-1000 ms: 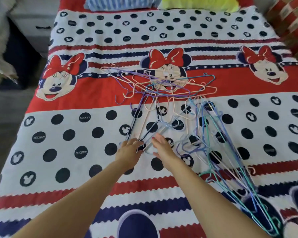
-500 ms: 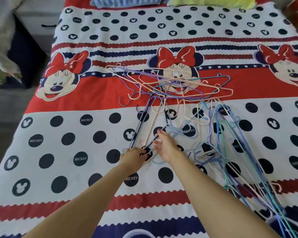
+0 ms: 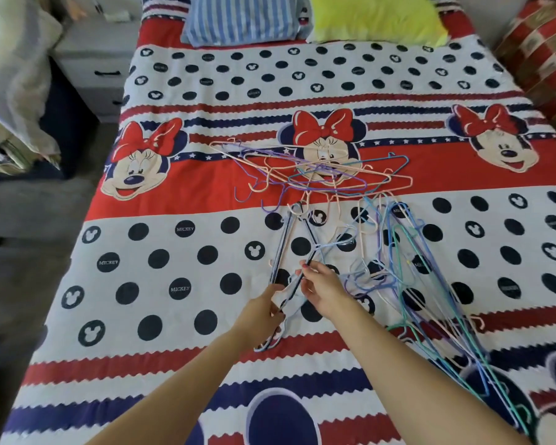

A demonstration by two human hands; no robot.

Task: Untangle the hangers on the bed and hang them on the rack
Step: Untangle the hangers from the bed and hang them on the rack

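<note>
Dark hanger (image 3: 284, 242): on bed (image 3: 161, 303), mid-front; long axis runs near-to-far, hook end (image 3: 267, 343) toward viewer. Left hand (image 3: 264, 311) closed on its near end; right hand (image 3: 323, 289) pinching one arm. Tangled hangers (image 3: 321, 171): heaped beyond, trailing right and forward. Pillows (image 3: 376, 17) at head.

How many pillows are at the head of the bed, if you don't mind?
2: a blue striped pillow left of centre and a yellow-green pillow to its right; neither looks hidden.
</note>
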